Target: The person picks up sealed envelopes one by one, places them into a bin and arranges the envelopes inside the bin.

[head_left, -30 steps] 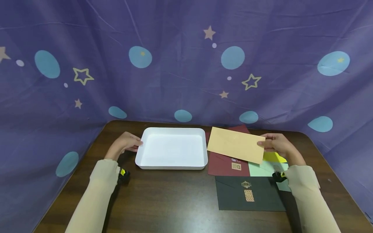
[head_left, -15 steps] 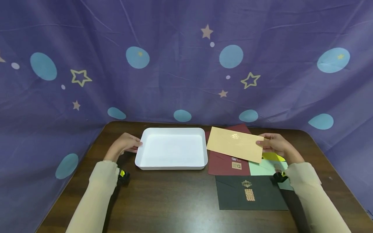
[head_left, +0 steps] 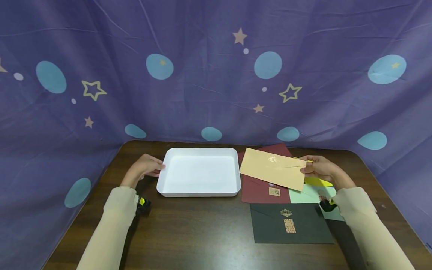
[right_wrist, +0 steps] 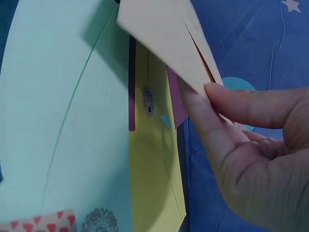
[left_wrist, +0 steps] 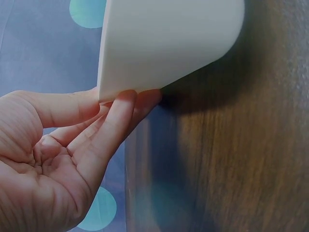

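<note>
My left hand [head_left: 145,165] grips the left wall of a white rectangular tray [head_left: 199,194]. In the left wrist view, thumb and fingers pinch the tray's side [left_wrist: 169,43] at its edge. A cream envelope [head_left: 270,170] with a gold emblem is held by its right end in my right hand [head_left: 322,169], tilted over other envelopes. In the right wrist view the thumb lies by a narrow gap along the flap of the cream envelope [right_wrist: 159,34]. Below it lie a dark red envelope [head_left: 254,191], a mint green envelope [head_left: 305,195] and a yellow envelope [head_left: 318,182].
Nearer the person lies a dark green envelope [head_left: 270,227] with a gold emblem and a patterned sticker. Everything stands on a brown wooden table [head_left: 189,232]. Behind the table's back edge hangs a purple curtain [head_left: 209,101] with stars and dots.
The cream envelope's face has tilted, so its gold emblem and flap line show more plainly. The right thumb has shifted slightly lower at its end. The left hand and tray stay put.
</note>
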Demonstrator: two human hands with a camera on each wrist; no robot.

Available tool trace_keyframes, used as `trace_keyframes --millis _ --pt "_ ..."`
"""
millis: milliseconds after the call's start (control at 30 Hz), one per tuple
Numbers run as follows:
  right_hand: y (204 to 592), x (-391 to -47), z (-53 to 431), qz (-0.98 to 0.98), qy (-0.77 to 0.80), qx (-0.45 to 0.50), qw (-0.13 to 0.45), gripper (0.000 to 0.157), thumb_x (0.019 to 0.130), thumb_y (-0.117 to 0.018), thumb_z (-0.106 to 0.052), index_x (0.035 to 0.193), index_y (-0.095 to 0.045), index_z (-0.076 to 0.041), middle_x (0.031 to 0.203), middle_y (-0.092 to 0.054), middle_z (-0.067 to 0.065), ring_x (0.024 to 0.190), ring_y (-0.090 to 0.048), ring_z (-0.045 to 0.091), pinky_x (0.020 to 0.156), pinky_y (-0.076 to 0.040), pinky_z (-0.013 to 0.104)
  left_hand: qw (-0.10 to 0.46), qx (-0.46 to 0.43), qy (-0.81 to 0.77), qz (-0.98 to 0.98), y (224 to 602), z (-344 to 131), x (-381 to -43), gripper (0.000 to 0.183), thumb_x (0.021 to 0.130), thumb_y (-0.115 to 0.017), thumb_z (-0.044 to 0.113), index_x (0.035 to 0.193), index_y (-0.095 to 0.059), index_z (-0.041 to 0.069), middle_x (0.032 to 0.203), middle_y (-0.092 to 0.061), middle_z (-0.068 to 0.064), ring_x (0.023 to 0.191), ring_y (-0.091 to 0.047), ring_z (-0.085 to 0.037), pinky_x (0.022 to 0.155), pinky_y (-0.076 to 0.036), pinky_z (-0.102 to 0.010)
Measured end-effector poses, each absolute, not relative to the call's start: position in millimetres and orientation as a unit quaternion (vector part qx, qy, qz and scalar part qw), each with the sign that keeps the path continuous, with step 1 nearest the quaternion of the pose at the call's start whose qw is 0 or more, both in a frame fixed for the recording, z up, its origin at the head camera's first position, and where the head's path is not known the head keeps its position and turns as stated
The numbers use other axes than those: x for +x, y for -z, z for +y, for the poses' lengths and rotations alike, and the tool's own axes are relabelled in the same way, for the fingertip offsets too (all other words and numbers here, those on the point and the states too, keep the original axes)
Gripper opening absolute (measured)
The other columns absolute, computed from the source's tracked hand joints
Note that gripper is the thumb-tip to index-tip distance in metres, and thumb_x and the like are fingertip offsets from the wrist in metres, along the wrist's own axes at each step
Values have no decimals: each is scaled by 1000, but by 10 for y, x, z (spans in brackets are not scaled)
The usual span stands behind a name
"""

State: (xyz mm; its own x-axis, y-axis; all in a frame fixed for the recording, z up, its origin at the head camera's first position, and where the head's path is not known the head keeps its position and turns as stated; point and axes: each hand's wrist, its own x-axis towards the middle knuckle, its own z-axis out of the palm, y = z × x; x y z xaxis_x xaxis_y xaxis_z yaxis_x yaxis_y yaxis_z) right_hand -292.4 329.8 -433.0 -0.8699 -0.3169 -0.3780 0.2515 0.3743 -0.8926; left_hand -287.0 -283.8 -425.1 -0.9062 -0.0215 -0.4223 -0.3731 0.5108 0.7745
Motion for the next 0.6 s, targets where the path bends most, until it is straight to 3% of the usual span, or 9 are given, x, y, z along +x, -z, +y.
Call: trace_keyframes --millis 133,233,433,600 --pt "4320 -2928 3320 786 560 -27 260 69 102 -58 -4 151 -15 20 106 -62 -5 95 -67 1 91 -62 24 180 -119 -479 851 4247 -2841 -2870 42 94 -68 4 129 -58 -18 98 -69 -13 71 -66 -8 69 -65 -24" --pt "4313 -2927 3320 784 565 -20 256 70 103 -57 -6 151 -13 20 106 -64 -5 93 -69 2 90 -63 27 177 -120 -477 853 4246 -2841 -2869 42 95 -68 4 129 -58 -17 100 -69 -14 72 -67 -8 70 -66 -24" --pt "4297 -2934 3300 770 588 10 248 40 102 -61 -8 137 -45 5 96 -74 -5 87 -76 12 84 -66 33 175 -116 -471 857 4254 -2842 -2875 42 95 -68 4 129 -58 -17 102 -69 -15 73 -67 -8 71 -66 -25" --pt "4284 -2956 3326 762 598 14 249 25 102 -60 -5 127 -55 -4 94 -75 -5 85 -76 13 84 -66 34 174 -116 -472 857 4266 -2845 -2887 41 95 -68 4 129 -59 -17 103 -69 -16 73 -67 -9 71 -66 -25"
